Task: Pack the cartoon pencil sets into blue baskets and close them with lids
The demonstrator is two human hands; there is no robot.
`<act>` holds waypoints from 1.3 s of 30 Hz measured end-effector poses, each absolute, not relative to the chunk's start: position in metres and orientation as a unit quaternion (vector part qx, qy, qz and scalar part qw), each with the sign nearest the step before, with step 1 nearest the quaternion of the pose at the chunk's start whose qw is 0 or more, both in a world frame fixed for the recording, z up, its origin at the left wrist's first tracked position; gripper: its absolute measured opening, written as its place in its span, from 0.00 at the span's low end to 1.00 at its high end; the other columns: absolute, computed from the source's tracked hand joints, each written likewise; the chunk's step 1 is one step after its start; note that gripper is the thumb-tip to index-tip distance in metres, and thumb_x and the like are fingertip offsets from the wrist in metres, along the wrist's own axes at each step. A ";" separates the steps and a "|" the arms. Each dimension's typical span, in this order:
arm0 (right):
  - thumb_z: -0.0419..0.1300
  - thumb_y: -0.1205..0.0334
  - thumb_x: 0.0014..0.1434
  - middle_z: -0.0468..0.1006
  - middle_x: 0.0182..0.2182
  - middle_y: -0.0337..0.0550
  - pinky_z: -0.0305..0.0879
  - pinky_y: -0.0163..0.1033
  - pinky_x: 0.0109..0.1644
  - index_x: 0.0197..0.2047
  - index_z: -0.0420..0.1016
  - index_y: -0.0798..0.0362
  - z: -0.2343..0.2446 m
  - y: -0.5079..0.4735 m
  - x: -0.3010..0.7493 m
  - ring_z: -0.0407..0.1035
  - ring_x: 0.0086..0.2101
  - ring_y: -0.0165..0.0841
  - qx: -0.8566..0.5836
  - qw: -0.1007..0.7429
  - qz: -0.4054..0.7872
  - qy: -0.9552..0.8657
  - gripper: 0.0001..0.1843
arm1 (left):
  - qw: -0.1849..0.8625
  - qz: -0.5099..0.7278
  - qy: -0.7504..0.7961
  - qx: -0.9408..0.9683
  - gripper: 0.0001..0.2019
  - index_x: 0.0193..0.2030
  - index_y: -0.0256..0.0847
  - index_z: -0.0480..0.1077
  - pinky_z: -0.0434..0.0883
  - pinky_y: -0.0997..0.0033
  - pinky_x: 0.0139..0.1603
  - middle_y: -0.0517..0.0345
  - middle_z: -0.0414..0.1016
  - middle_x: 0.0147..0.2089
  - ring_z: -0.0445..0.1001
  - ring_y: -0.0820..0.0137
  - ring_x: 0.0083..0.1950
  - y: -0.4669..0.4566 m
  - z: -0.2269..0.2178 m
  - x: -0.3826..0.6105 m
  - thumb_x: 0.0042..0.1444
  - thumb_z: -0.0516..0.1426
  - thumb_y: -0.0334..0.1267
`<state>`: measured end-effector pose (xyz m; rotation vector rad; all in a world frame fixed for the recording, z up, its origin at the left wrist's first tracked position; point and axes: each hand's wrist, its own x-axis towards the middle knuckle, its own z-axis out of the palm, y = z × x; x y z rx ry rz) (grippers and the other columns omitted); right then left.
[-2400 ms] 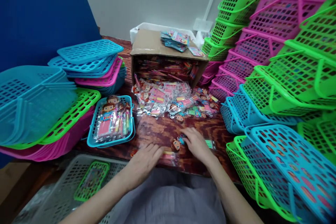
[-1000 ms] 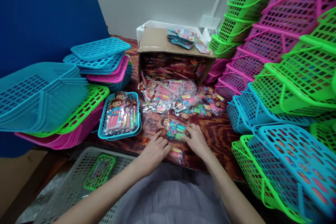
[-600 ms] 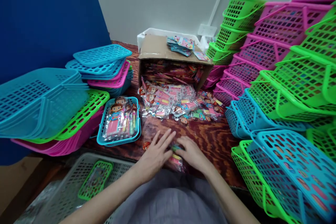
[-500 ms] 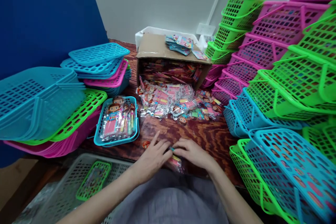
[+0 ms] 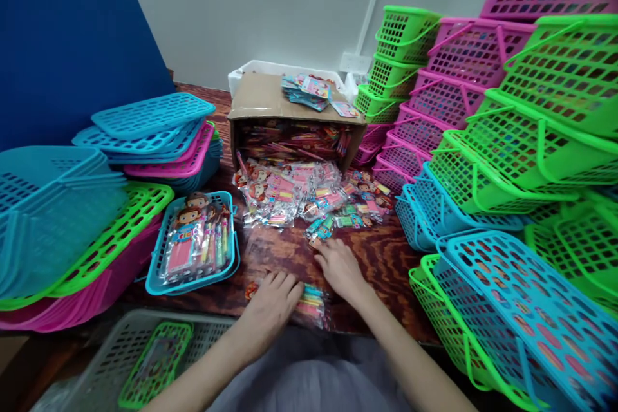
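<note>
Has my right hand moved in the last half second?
Yes. The right hand has reached away from the left hand, toward the packet pile before the cardboard box.

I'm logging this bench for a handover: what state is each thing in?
Cardboard box: on its side, mouth open toward the person, packets spilling out.
Small blue tray: flat on the table, full of packets.
Left hand: open, palm down on packets at the table edge.
Right hand: open, fingertips at a blue packet.
Handled baskets: nested in tilted stacks.
</note>
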<state>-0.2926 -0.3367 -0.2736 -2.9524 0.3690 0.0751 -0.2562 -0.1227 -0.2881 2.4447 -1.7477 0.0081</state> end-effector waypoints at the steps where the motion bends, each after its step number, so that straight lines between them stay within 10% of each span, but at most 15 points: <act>1: 0.50 0.62 0.67 0.76 0.49 0.48 0.60 0.42 0.53 0.54 0.75 0.47 -0.271 -0.347 -0.290 0.65 0.49 0.40 -0.987 0.087 0.023 0.131 0.17 | 0.065 0.001 -0.578 0.813 0.21 0.59 0.39 0.62 0.61 0.55 0.56 0.50 0.66 0.50 0.63 0.59 0.50 -0.122 -0.290 -0.257 0.60 0.51 0.26; 7: 0.45 0.78 0.59 0.68 0.61 0.52 0.54 0.45 0.58 0.65 0.65 0.53 -0.270 -0.424 -0.266 0.56 0.59 0.44 -0.975 0.053 0.015 0.217 0.32 | 0.062 -0.010 -0.579 0.813 0.19 0.59 0.38 0.62 0.60 0.56 0.55 0.50 0.67 0.51 0.62 0.58 0.50 -0.121 -0.291 -0.257 0.62 0.51 0.26; 19: 0.55 0.68 0.59 0.74 0.49 0.51 0.57 0.40 0.51 0.47 0.75 0.54 -0.263 -0.449 -0.252 0.64 0.50 0.41 -0.970 0.045 0.091 0.222 0.14 | 0.079 -0.024 -0.578 0.812 0.17 0.57 0.39 0.64 0.61 0.56 0.54 0.50 0.67 0.49 0.62 0.59 0.49 -0.124 -0.282 -0.256 0.62 0.51 0.26; 27: 0.71 0.60 0.45 0.69 0.57 0.56 0.55 0.53 0.56 0.54 0.72 0.52 -0.252 -0.470 -0.216 0.59 0.57 0.52 -0.956 0.016 0.155 0.247 0.32 | 0.073 -0.045 -0.563 0.822 0.14 0.54 0.41 0.64 0.62 0.55 0.53 0.52 0.67 0.48 0.62 0.58 0.49 -0.126 -0.279 -0.259 0.63 0.50 0.27; 34: 0.70 0.63 0.44 0.77 0.41 0.52 0.54 0.52 0.54 0.33 0.77 0.53 -0.250 -0.447 -0.228 0.65 0.50 0.49 -0.975 0.032 0.137 0.169 0.11 | 0.064 -0.054 -0.559 0.825 0.16 0.56 0.42 0.64 0.62 0.54 0.55 0.51 0.66 0.50 0.62 0.58 0.51 -0.126 -0.276 -0.259 0.63 0.50 0.27; 39: 0.60 0.56 0.58 0.76 0.41 0.47 0.56 0.45 0.52 0.39 0.72 0.51 -0.230 -0.433 -0.243 0.64 0.47 0.41 -0.991 0.072 0.009 0.115 0.09 | 0.069 -0.058 -0.565 0.820 0.16 0.59 0.42 0.62 0.62 0.55 0.56 0.51 0.65 0.51 0.62 0.59 0.51 -0.125 -0.276 -0.258 0.64 0.50 0.30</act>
